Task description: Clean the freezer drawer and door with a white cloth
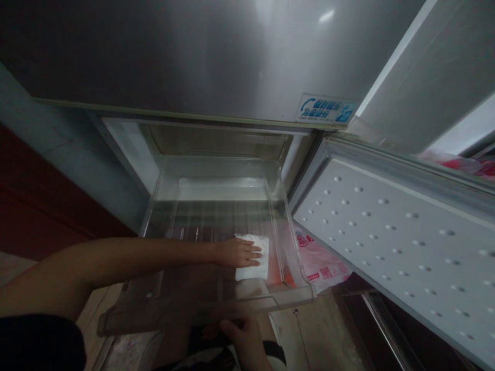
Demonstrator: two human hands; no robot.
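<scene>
My left hand (242, 253) lies flat, fingers stretched out, on a folded white tissue (253, 270). Under the tissue is the floor of a clear plastic freezer drawer (193, 306), near its right side. The drawer is pulled out of the lower fridge compartment (133, 149). Below the drawer's front edge is my right hand (247, 342), its thumb on the near side and its fingers curled at the front panel, partly hidden and blurred.
The freezer door (386, 232) with its dimpled inner panel stands open to the right. Beneath it a pink plastic bag (323, 260) lies on the floor tiles (313, 330). The upper fridge door (193, 56) is overhead, and a dark red panel (42, 190) stands to the left.
</scene>
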